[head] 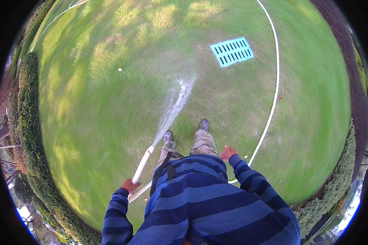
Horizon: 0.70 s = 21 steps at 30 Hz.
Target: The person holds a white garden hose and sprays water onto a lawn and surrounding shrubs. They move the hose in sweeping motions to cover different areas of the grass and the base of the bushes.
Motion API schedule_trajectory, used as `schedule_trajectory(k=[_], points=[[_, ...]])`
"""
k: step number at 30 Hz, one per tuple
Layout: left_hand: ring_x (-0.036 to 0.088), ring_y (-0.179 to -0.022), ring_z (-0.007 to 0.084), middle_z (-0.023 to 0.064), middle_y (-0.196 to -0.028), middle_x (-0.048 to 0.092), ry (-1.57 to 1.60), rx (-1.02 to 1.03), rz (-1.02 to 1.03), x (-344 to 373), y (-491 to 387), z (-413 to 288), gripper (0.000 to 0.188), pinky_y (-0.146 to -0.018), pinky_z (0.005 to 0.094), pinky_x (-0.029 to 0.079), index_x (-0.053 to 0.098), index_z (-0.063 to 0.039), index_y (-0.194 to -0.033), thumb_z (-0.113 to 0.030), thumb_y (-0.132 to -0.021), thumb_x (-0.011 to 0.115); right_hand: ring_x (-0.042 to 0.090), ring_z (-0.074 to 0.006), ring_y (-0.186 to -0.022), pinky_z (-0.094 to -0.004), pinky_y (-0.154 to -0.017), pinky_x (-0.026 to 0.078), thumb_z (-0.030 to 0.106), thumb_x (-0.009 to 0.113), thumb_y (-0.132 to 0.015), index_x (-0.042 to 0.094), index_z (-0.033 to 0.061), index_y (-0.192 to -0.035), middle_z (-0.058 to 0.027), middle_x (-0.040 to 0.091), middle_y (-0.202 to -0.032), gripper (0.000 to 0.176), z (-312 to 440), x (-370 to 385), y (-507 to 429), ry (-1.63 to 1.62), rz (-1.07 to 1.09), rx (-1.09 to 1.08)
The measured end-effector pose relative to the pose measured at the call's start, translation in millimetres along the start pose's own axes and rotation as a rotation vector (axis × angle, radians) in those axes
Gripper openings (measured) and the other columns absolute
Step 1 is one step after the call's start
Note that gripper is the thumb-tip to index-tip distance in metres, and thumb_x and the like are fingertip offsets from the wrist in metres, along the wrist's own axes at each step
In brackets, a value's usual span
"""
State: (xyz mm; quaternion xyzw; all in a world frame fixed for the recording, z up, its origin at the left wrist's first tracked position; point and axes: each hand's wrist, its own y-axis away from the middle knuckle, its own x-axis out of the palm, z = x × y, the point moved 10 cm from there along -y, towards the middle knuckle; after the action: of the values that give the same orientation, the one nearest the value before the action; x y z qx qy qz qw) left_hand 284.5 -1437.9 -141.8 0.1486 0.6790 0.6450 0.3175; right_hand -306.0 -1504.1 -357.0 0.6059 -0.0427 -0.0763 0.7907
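My left hand point(131, 186) is closed around a white pipe wand point(142, 163) at the lower left. Water point(178, 102) pours from the wand's tip and spreads onto the grass beyond my feet. From that hand a pale hose point(141, 193) bends back behind my body. On the other side, my right hand point(228, 152) hangs beside my hip with its fingers curled; whether anything is inside them cannot be told. A turquoise slotted drain cover point(232, 52) lies in the lawn ahead, right of the water.
A white hose point(277, 70) curves over the grass on the right, and another point(53, 21) lies at the far upper left. Clipped hedges point(29, 107) border the lawn point(110, 116) on the left and at the lower right. Dark soil point(346, 46) edges the right side.
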Motion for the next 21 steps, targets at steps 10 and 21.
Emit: schedule_trajectory(k=[10,21], points=[[0.054,-0.036,0.0204,0.0097,-0.048,0.054,-0.442,0.365,0.043,-59.7,-74.4,-104.2,0.044,-0.038,0.0332,0.045,0.062,0.001,-0.073,-0.043,-0.078,0.064,0.063,-0.0252,-0.067,-0.0386,-0.054,0.051,0.045,0.046,-0.088,0.056,0.0057,-0.085,-0.0109,0.06,-0.074,0.041,-165.1,52.8,93.7,-0.077,-0.283,0.067],[0.06,-0.05,0.0282,0.0163,-0.058,0.06,-0.445,0.664,-0.089,-74.1,-72.1,-139.3,0.045,-0.053,0.0395,0.048,0.065,0.002,-0.076,-0.044,-0.075,0.064,0.059,-0.0417,-0.092,-0.0453,-0.083,0.043,0.057,0.037,-0.086,0.065,-0.0043,-0.089,-0.0278,0.062,-0.089,0.067,-241.3,109.7,117.3,0.324,-0.476,-0.157]])
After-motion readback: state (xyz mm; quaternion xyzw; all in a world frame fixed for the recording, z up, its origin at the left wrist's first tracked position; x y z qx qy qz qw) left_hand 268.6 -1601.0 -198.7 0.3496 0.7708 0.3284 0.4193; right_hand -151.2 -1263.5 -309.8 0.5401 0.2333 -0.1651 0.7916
